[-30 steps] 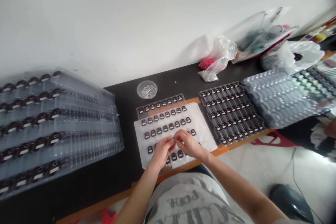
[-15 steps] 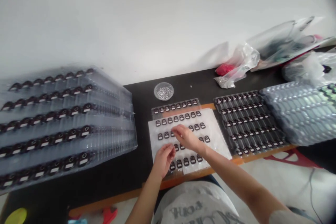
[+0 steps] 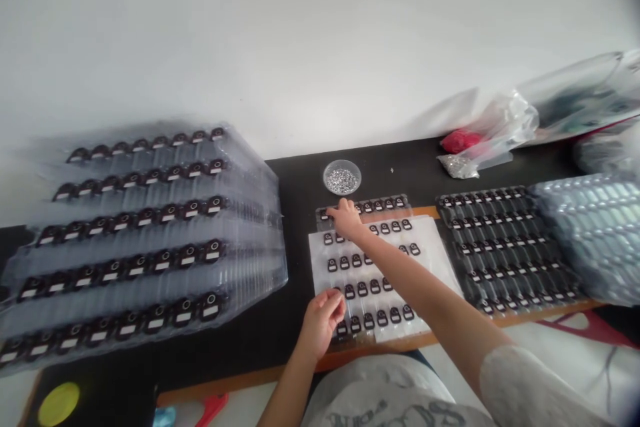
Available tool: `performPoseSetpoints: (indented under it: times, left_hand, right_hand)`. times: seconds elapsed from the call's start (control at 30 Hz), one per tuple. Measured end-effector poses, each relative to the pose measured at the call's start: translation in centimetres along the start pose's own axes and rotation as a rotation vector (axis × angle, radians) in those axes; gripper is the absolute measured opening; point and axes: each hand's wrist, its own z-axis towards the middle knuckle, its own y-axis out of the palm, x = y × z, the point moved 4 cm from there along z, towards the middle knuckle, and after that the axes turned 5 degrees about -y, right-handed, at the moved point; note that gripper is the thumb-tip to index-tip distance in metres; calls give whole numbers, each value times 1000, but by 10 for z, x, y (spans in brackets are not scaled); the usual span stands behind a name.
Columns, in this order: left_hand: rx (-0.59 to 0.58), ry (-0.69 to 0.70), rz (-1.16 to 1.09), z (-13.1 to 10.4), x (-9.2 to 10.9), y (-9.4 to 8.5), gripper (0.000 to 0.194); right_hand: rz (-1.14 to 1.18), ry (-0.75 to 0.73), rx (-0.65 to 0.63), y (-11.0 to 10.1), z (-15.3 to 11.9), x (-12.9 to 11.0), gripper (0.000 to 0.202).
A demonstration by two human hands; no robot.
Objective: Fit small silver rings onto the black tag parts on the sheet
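Observation:
My right hand (image 3: 346, 219) is at the left end of the top row of small black parts with white labels, in a clear plastic tray (image 3: 413, 211). Its fingers are bent together over a part; whatever they grip is hidden. My left hand (image 3: 323, 321) is closed in a pinch at the lower left of a white sheet (image 3: 425, 247), and what it holds is too small to name. Rows of the same black parts (image 3: 375, 287) show across the sheet. Behind the tray stands a round clear dish (image 3: 342, 177) of tiny silvery pieces.
A tall stack of clear trays (image 3: 255, 227) with black parts rises at left. Another filled tray (image 3: 510, 247) lies at right, beside piled clear trays (image 3: 590, 233). Plastic bags (image 3: 505, 127) rest against the wall. A yellow round object (image 3: 59, 404) sits at lower left.
My right hand has moved from the second row on the sheet up to the left end of the top row. My left hand stays near the lower left. The view has shifted left.

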Motion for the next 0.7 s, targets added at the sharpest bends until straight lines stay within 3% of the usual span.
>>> performPoseSetpoints:
  times: [0.2,0.7]
  left_hand:
    - [-7,20,-6,4,10,-5,19]
    - [-4,16,-14,6,3,-6,19]
  right_hand:
    - [-46,8,5,4,4,-2,33]
    - [-60,-33,-2,4,6,-5,34]
